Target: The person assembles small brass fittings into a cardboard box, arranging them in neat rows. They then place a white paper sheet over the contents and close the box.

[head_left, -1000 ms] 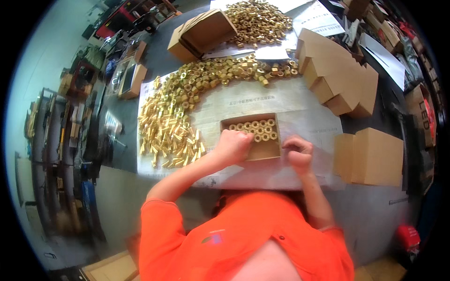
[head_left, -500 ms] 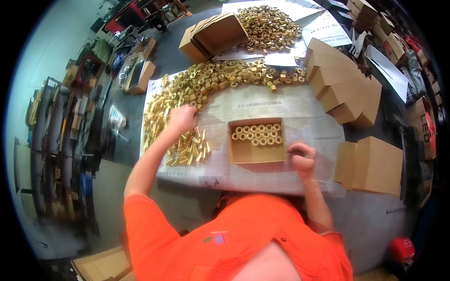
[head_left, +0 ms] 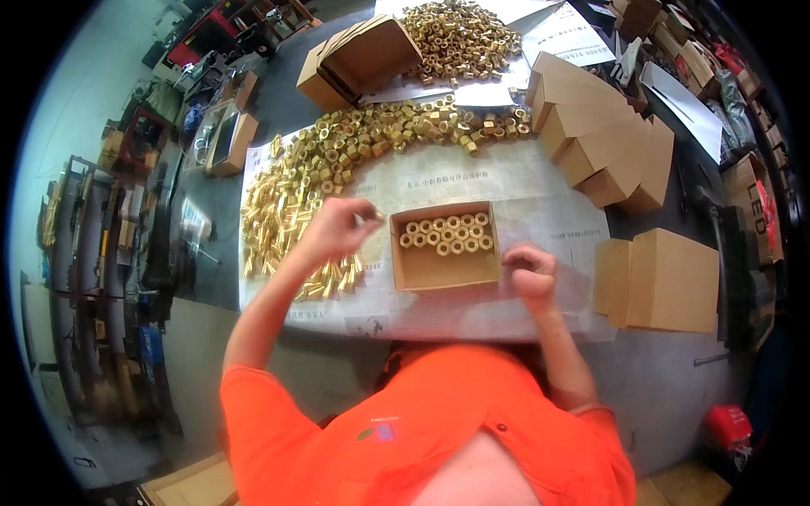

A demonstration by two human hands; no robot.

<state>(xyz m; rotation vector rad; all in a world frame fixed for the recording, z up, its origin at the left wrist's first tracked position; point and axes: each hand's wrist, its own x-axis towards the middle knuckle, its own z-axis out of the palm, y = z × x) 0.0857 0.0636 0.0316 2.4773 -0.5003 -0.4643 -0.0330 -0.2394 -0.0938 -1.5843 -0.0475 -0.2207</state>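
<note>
My left hand (head_left: 337, 229) is closed, its fingertips pinching a small brass nut (head_left: 379, 218) just left of an open cardboard box (head_left: 446, 281). Inside that box, brass hex nuts (head_left: 445, 235) stand in rows against the far wall, and bare cardboard shows in the near part. Beside the box's right wall, my right hand (head_left: 531, 271) has its fingers curled in; whether it holds anything is hidden. Slim brass fittings (head_left: 270, 234) lie heaped under and left of my left forearm. A band of loose brass nuts (head_left: 363, 141) stretches behind the box.
Printed paper sheets (head_left: 557, 202) cover the table. At the back are an opened carton (head_left: 361, 63) and another nut pile (head_left: 460, 42). Overlapping folded boxes (head_left: 603, 135) lie to the right, and more cartons (head_left: 675, 278) stand nearer. A shelf rack (head_left: 93, 287) is at far left.
My left hand has come away from the nut heap toward the box, carrying a nut. My right hand stays beside the box. The whole view has shifted slightly.
</note>
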